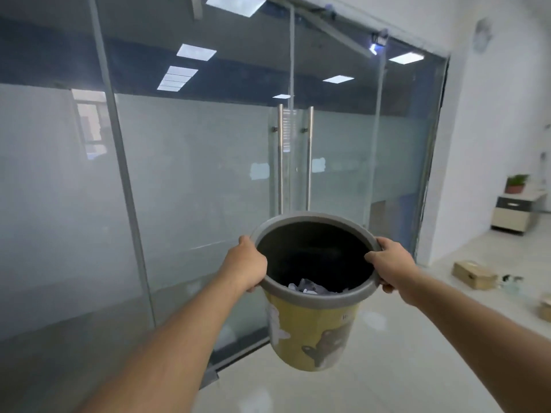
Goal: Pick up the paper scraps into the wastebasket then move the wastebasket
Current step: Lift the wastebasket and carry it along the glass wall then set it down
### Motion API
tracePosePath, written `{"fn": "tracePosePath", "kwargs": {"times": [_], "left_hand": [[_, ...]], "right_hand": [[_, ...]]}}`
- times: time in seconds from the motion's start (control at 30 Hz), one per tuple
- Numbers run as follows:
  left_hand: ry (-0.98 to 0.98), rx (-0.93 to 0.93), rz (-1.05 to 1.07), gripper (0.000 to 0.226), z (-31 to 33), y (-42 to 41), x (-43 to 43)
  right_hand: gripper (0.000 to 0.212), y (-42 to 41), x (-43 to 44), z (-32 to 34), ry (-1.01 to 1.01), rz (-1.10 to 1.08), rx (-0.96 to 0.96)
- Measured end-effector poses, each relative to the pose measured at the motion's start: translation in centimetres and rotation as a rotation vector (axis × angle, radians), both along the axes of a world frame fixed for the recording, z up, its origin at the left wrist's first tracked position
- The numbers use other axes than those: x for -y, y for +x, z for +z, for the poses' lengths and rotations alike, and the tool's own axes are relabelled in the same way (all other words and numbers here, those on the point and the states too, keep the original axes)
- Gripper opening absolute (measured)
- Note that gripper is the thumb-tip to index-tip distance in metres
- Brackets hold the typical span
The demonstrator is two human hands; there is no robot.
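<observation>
A yellow wastebasket [313, 332] with a grey rim and a bear picture hangs in the air in front of me, tilted slightly toward me. My left hand [246, 263] grips the rim on its left side. On the opposite side, my right hand [390, 262] holds the rim with the thumb inside. White and grey paper scraps [310, 286] lie at the bottom of the dark interior, partly hidden by the near rim.
A frosted glass wall with double glass doors and two steel handles [295, 156] stands straight ahead. On the pale tiled floor at right lie a cardboard box [474, 274] and small items. Beyond them, a low cabinet [512, 214] carries a potted plant.
</observation>
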State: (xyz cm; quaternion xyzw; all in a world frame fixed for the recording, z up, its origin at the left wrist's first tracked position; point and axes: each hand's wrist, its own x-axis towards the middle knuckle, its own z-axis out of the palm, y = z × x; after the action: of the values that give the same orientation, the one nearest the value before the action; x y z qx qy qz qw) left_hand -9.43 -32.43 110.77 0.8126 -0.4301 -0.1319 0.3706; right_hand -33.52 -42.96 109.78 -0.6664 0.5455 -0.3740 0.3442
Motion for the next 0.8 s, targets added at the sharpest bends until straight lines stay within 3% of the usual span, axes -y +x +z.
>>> {"fn": "tracePosePath", "kwargs": {"times": [0.33,0.8], "left_hand": [[0.003,0.007,-0.104,0.029,-0.8,-5.9,8.0],[-0.019,0.007,-0.065,0.03,-0.8,-8.3,20.3]], "right_hand": [[0.027,-7.1,5.3,-1.0,0.021,-0.074,0.009],[0.032,-8.9,18.9,-1.6,0.026,-0.027,0.056]]}}
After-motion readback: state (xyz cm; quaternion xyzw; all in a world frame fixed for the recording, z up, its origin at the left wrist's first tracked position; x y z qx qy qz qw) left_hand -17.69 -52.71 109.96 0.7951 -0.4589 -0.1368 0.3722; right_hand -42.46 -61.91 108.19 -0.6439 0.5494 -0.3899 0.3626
